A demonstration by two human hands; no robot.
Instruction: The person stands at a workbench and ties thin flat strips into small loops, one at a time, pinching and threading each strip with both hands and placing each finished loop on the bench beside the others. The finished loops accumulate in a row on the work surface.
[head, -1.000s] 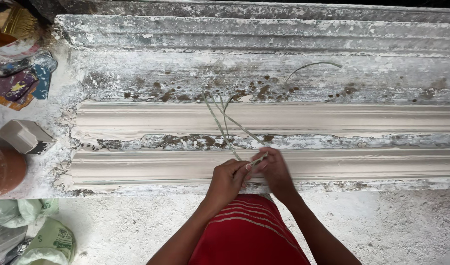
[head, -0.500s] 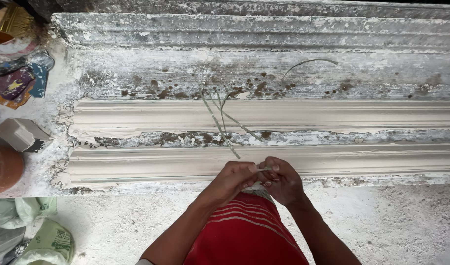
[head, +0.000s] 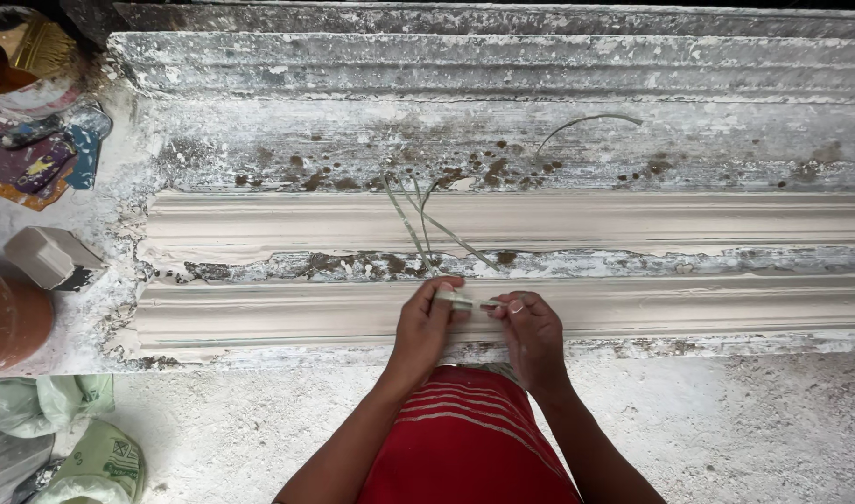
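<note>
My left hand (head: 423, 327) and my right hand (head: 530, 331) meet over the near edge of a long white plaster moulding (head: 259, 313). Together they pinch a thin pale strip (head: 465, 301) stretched between the fingers. Several more thin strips (head: 418, 219) fan away from my hands across the second moulding (head: 633, 219) behind. One curved strip (head: 586, 121) lies apart on the stained casting bed (head: 259, 149). My red striped garment (head: 465, 439) fills the bottom centre.
At the left stand a brown clay pot (head: 7, 317), a small white block (head: 49, 257), a paint-stained rag (head: 35, 159) and a brush in a container (head: 35, 47). Green-white sacks (head: 82, 457) lie at bottom left. Rough grey floor (head: 726, 429) lies at right.
My hands have shifted slightly and drawn apart a little, so the strip between them now shows stretched out. The strips on the mouldings have not moved.
</note>
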